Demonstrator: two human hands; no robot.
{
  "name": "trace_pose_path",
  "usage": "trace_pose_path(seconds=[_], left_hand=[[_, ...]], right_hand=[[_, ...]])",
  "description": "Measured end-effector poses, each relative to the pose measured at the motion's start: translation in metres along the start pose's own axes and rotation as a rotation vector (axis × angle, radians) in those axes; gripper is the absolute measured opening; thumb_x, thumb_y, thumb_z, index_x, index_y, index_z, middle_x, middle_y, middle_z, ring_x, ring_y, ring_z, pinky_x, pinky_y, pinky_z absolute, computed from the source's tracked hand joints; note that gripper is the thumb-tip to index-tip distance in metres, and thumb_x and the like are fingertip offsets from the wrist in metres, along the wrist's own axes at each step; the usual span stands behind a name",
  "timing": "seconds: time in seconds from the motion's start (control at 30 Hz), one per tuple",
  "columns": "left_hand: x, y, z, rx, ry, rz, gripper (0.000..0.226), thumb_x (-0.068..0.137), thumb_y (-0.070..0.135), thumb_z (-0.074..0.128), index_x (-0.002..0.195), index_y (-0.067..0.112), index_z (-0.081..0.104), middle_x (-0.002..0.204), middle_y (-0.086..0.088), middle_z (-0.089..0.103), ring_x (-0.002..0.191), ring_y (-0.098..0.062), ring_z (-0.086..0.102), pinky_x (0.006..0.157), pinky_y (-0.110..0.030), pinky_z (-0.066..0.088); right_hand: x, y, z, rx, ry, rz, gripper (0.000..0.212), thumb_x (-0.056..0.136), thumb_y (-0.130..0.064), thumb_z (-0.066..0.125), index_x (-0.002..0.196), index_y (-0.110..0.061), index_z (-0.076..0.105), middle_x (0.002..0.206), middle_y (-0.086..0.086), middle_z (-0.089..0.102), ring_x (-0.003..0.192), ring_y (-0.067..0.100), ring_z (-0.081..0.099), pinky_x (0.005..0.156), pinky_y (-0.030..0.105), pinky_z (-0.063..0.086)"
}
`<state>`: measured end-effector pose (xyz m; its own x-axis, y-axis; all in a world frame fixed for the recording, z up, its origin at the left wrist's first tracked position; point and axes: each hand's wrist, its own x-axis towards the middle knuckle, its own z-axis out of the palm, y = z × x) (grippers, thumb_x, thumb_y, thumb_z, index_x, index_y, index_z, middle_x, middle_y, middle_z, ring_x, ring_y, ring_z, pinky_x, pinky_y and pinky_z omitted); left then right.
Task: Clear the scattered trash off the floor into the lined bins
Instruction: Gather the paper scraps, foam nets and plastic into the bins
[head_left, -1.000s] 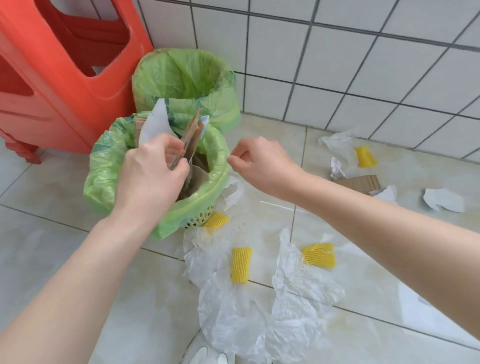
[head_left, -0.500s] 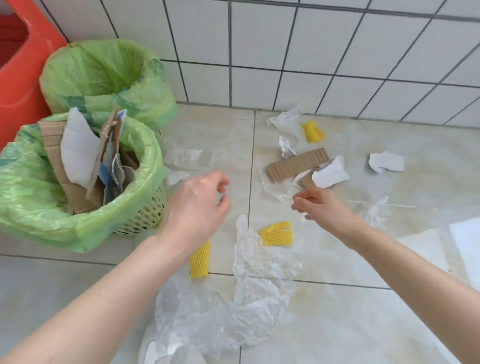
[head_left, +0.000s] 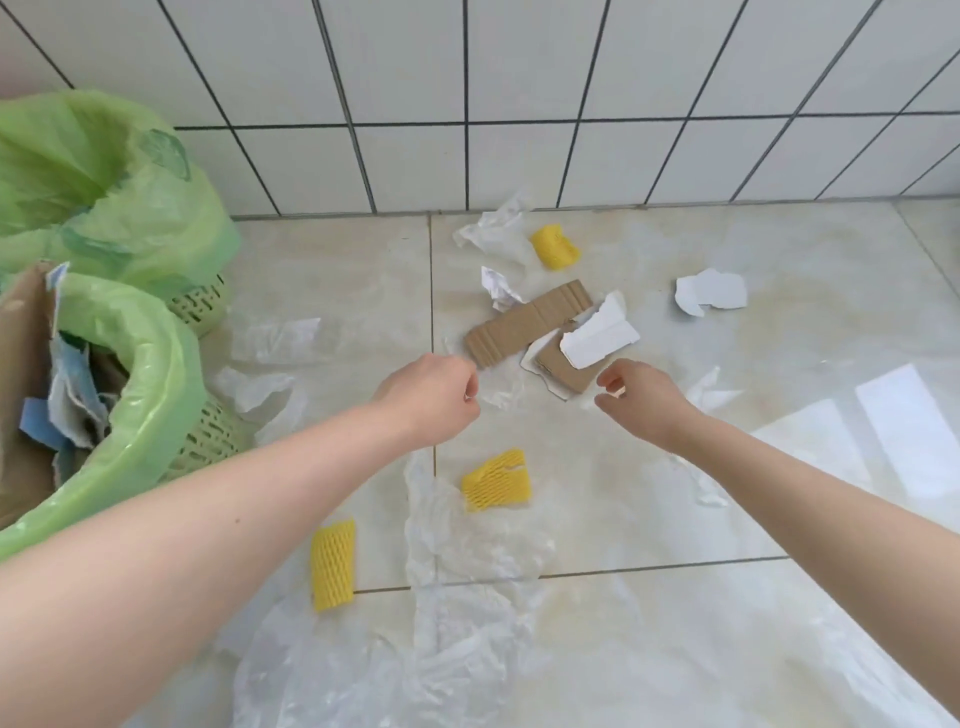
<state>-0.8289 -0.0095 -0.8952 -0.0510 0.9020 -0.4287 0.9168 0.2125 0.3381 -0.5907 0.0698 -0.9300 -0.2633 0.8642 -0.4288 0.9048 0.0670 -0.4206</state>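
Risk: with both grips loosely curled, empty, your left hand and right hand may scatter the torn paper stacked loosely on the cardboard strip at 12 o'clock.

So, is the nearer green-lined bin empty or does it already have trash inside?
It already has trash inside. In the nearer bin, brown cardboard and blue and white paper scraps rise to its rim.
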Motion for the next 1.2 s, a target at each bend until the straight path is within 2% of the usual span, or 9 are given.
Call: trace_pose_path(seconds=[0.13, 0.33, 0.43, 0.6, 0.8, 0.93, 1.03, 1.13, 1.2], left_hand=[[0.03, 0.007, -0.008, 0.097, -0.016, 0.05, 0.022, 0.085, 0.023, 0.049, 0.104, 0.019, 0.06, 0.109, -0.002, 0.062, 0.101, -0.027, 0.058, 0.085, -0.038, 0.051], [0.073, 0.018, 0.0, 0.29, -0.029, 0.138, 0.024, 0.09, 0.018, 0.045, 0.111, 0.012, 0.054, 0.115, -0.007, 0.051, 0.11, -0.028, 0.05, 0.083, -0.041, 0.048], [0.094, 0.029, 0.004, 0.419, 0.016, 0.2, 0.027, 0.092, 0.016, 0.044, 0.118, 0.009, 0.049, 0.123, -0.007, 0.046, 0.117, -0.026, 0.043, 0.078, -0.036, 0.039], [0.134, 0.044, 0.001, 0.552, 0.147, 0.306, 0.047, 0.089, 0.005, 0.045, 0.135, 0.008, 0.037, 0.148, -0.007, 0.032, 0.14, -0.024, 0.023, 0.104, -0.035, 0.032], [0.162, 0.045, 0.002, 0.694, 0.125, 0.174, 0.055, 0.085, -0.001, 0.044, 0.137, 0.011, 0.033, 0.14, -0.008, 0.045, 0.141, -0.028, 0.023, 0.115, -0.044, 0.018], [0.165, 0.033, 0.018, 0.684, 0.113, 0.108, 0.04, 0.089, 0.005, 0.043, 0.127, 0.014, 0.04, 0.128, -0.008, 0.052, 0.125, -0.029, 0.042, 0.108, -0.043, 0.025], [0.163, 0.026, 0.021, 0.676, 0.111, 0.15, 0.024, 0.094, 0.013, 0.044, 0.118, 0.013, 0.047, 0.12, -0.009, 0.057, 0.116, -0.03, 0.049, 0.092, -0.038, 0.036], [0.159, 0.017, 0.018, 0.523, 0.079, 0.119, 0.018, 0.093, 0.011, 0.047, 0.111, 0.008, 0.049, 0.113, -0.013, 0.055, 0.106, -0.034, 0.054, 0.071, -0.036, 0.037], [0.158, 0.011, 0.015, 0.375, 0.14, 0.069, 0.015, 0.09, 0.003, 0.048, 0.104, 0.006, 0.051, 0.109, -0.016, 0.051, 0.098, -0.037, 0.055, 0.068, -0.037, 0.038]], right_hand=[[0.035, 0.005, -0.008, -0.194, 0.041, -0.066, 0.042, 0.09, -0.014, 0.052, 0.131, -0.012, 0.046, 0.13, 0.011, 0.046, 0.116, 0.033, 0.046, 0.096, 0.037, 0.04], [0.079, 0.006, -0.02, -0.529, 0.045, -0.193, 0.062, 0.087, 0.003, 0.043, 0.143, -0.019, 0.027, 0.145, 0.003, 0.031, 0.121, 0.034, 0.037, 0.087, 0.038, 0.046], [0.094, 0.009, -0.021, -0.644, 0.034, -0.233, 0.067, 0.085, 0.004, 0.043, 0.144, -0.022, 0.025, 0.148, -0.002, 0.027, 0.126, 0.032, 0.033, 0.088, 0.035, 0.046], [0.102, 0.021, -0.021, -0.695, 0.013, -0.264, 0.062, 0.088, -0.001, 0.045, 0.142, -0.028, 0.029, 0.142, -0.001, 0.035, 0.127, 0.031, 0.032, 0.09, 0.034, 0.043], [0.1, 0.037, -0.021, -0.631, -0.022, -0.259, 0.071, 0.092, -0.011, 0.05, 0.145, -0.045, 0.017, 0.139, 0.004, 0.031, 0.123, 0.031, 0.032, 0.09, 0.035, 0.042], [0.099, 0.045, -0.016, -0.583, 0.018, -0.24, 0.06, 0.089, -0.007, 0.05, 0.137, -0.04, 0.034, 0.143, 0.004, 0.026, 0.125, 0.033, 0.029, 0.088, 0.034, 0.043], [0.095, 0.047, -0.016, -0.593, 0.009, -0.244, 0.054, 0.086, -0.014, 0.057, 0.134, -0.029, 0.037, 0.143, 0.005, 0.025, 0.126, 0.034, 0.029, 0.089, 0.035, 0.045], [0.091, 0.051, -0.019, -0.624, 0.014, -0.264, 0.06, 0.078, -0.031, 0.069, 0.127, -0.013, 0.038, 0.135, 0.006, 0.034, 0.121, 0.034, 0.035, 0.09, 0.038, 0.045], [0.09, 0.054, -0.026, -0.554, 0.04, -0.253, 0.059, 0.075, -0.037, 0.071, 0.117, -0.012, 0.039, 0.121, 0.006, 0.045, 0.114, 0.032, 0.042, 0.091, 0.04, 0.041]])
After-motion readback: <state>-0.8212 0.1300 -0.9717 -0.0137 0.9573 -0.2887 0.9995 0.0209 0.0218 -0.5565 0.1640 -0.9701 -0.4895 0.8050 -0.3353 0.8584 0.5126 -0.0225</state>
